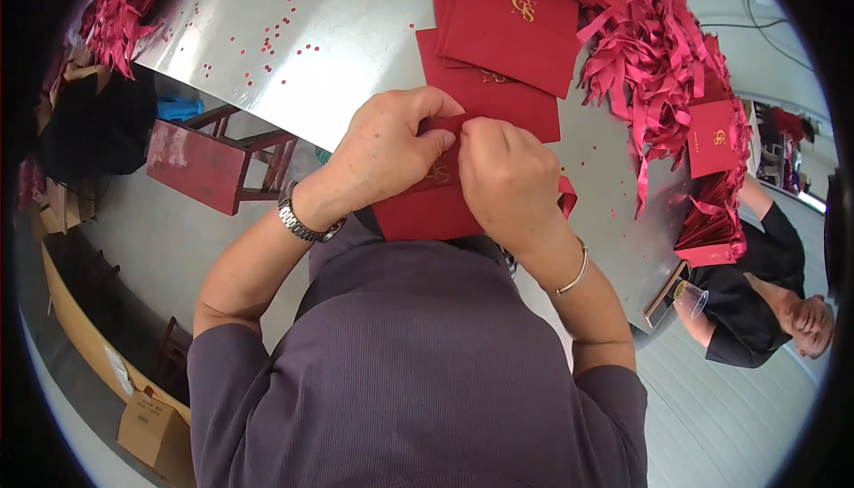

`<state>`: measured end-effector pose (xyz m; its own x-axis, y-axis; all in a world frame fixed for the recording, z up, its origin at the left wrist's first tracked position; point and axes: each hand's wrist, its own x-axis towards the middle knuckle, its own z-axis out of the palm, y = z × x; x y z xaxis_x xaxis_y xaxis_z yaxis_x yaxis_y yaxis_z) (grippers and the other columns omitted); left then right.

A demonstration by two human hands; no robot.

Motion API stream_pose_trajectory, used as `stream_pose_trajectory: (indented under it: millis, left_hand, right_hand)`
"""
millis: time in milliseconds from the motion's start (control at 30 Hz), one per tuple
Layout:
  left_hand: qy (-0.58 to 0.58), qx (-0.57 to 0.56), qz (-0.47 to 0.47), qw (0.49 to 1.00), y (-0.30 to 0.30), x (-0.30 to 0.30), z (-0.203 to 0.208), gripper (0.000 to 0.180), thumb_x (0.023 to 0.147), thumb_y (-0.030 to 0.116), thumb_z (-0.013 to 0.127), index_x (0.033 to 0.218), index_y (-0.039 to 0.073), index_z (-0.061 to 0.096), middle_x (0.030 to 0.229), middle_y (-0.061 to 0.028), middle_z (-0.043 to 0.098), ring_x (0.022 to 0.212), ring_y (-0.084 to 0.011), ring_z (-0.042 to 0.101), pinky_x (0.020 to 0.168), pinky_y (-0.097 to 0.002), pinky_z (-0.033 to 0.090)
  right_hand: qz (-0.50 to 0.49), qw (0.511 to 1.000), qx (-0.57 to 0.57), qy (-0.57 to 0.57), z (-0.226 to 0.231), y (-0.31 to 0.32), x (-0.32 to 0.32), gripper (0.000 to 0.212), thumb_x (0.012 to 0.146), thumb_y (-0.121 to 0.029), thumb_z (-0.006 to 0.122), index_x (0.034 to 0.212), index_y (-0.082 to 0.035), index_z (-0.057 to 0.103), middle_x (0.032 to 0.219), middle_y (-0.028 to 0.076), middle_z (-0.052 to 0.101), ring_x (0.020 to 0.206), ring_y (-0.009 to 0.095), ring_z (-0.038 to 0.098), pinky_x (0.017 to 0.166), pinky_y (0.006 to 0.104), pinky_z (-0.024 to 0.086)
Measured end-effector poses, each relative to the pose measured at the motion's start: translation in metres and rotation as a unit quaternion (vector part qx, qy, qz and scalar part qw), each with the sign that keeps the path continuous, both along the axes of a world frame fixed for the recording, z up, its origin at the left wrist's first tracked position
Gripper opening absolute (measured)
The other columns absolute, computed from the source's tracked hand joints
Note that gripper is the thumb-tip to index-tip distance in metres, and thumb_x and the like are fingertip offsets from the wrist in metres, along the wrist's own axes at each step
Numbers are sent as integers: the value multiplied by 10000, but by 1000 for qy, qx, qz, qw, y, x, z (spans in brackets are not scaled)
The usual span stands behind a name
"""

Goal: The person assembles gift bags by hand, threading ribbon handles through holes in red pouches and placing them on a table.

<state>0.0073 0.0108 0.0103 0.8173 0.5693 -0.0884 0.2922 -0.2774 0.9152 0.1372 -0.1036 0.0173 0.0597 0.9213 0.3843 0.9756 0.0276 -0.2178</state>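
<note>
Pinching the upper edge of a red bag with both hands, close together near its middle. Clamping from one side between thumb and fingers of the left hand; clamping just beside with the curled fingers of the right hand, probably to keep the edge taut between two grips. Cannot tell the exact placing of the right fingertips — partly hidden by the hand itself. Held low, just in front of the dark shirt at the near side of the metal table, likely for a close look and a steady hold. Stacked just beyond, overlapping, with gold marks upward: more red bags, seemingly kept facing alike and within easy reach. Bunched off to the right, with loose ends hanging: pink-red ribbons, perhaps to leave working room. Scattered toward the table's far left: small red discs — apparently just left lying.
</note>
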Motion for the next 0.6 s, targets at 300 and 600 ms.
stream_pose_trajectory:
  millis: [300, 600]
  left_hand:
    - [-39, 40, -7, 998, -4, -5, 1, 169, 850, 97, 595, 985, 8, 643, 885, -180, 675, 832, -357, 650, 729, -408, 514]
    - [-6, 16, -187, 982, 46, 21, 11, 154, 900, 65, 580, 995, 31, 696, 863, -95, 716, 807, -150, 651, 756, -293, 498]
  right_hand:
    - [-84, 927, -123, 344, 9, 10, 11, 269, 838, -89, 674, 1044, 6, 528, 754, 166, 665, 717, 355, 661, 618, 425, 503]
    - [-59, 950, -120, 283, 14, 0, 13, 276, 812, -121, 720, 971, -27, 515, 750, 150, 662, 695, 336, 659, 618, 409, 511]
